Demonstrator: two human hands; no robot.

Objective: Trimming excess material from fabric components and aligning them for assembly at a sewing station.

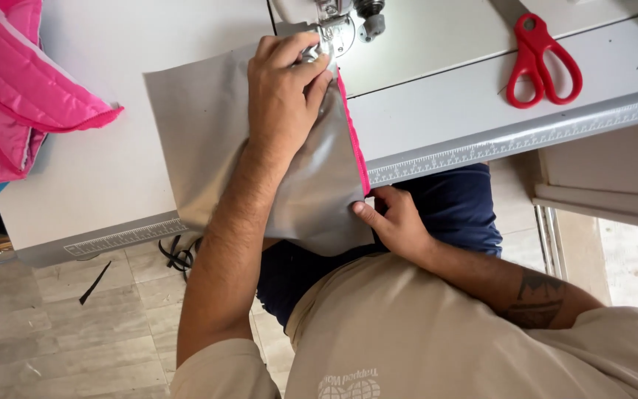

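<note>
A grey fabric piece with a pink edge strip lies on the white sewing table and hangs over its front edge. My left hand presses flat on the fabric, fingertips right beside the sewing machine's metal presser foot. My right hand pinches the fabric's lower right corner below the table edge, thumb on top of the cloth near the pink strip's end.
Red-handled scissors lie on the table at the right. A pink quilted garment lies over the table's left end. A ruler strip runs along the front edge. Black scraps lie on the tiled floor.
</note>
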